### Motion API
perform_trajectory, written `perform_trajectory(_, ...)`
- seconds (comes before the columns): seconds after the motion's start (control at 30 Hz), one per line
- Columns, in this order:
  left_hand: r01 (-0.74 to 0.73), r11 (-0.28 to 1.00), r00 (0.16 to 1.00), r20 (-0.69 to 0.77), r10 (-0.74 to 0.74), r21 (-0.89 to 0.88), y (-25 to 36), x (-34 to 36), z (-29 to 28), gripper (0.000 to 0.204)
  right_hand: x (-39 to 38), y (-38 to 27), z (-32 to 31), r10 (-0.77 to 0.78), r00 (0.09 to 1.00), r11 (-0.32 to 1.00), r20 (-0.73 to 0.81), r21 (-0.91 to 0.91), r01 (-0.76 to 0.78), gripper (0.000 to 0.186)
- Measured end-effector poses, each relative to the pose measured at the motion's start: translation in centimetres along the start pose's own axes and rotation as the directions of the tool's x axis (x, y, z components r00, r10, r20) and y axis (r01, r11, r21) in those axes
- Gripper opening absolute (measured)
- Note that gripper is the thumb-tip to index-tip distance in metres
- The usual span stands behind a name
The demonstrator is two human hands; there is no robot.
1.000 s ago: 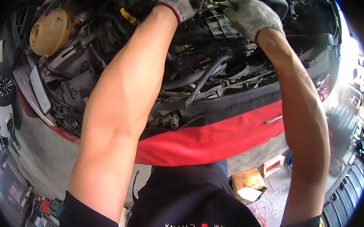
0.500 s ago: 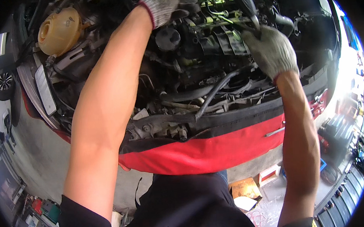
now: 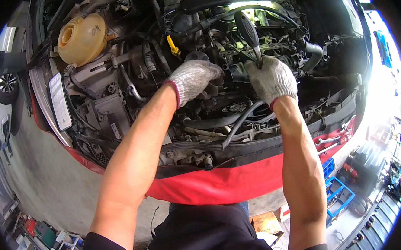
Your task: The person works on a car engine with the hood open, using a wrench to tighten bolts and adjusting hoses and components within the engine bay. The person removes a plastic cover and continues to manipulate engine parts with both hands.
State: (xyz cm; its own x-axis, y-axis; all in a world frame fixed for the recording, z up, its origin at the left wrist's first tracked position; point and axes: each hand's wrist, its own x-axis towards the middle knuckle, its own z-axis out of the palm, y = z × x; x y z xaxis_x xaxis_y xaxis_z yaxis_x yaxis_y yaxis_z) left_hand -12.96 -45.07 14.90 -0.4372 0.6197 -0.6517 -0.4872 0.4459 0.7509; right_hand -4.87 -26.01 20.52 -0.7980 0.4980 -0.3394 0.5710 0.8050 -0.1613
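Observation:
My right hand (image 3: 272, 79), in a pale knit glove, is closed around the metal end of a black-handled ratchet (image 3: 248, 31). The handle points away from me over the engine (image 3: 232, 50), and the tool's head is hidden in the glove. To the left, my left hand (image 3: 195, 81) reaches down at the front of the engine, its dark-coated fingers bent and close together. Whatever they may hold is hidden. Just beyond that glove is a round black cap (image 3: 198, 56), and a yellow dipstick handle (image 3: 173, 45) stands farther back.
A yellowish coolant tank (image 3: 83, 39) sits at the far left, with a phone (image 3: 60, 101) on the fender side. Black hoses (image 3: 241, 115) cross the front of the bay. A red cover (image 3: 214, 186) drapes the near edge; wrenches (image 3: 328, 144) lie on its right end.
My view has shifted, showing more of the engine. My left hand has come nearer to me, and my right hand has moved left with the ratchet, closer to the left hand.

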Motion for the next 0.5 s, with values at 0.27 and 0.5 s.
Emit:
perform_trajectory(0.27, -0.020, 0.990, 0.992, 0.121, 0.037, -0.141, -2.0, -0.6, 2.0, 0.031, -5.7, 2.8, -2.3, 0.044, 0.999, 0.959, -0.028, 0.282, -0.035, 0.051)
perform_trajectory(0.5, -0.423, 0.892, 0.902, 0.019, 0.431, -0.157, -1.9, -0.7, 8.3, 0.035, -6.4, 3.5, 4.3, 0.128, 0.991, 0.991, 0.026, 0.047, -0.129, 0.037)
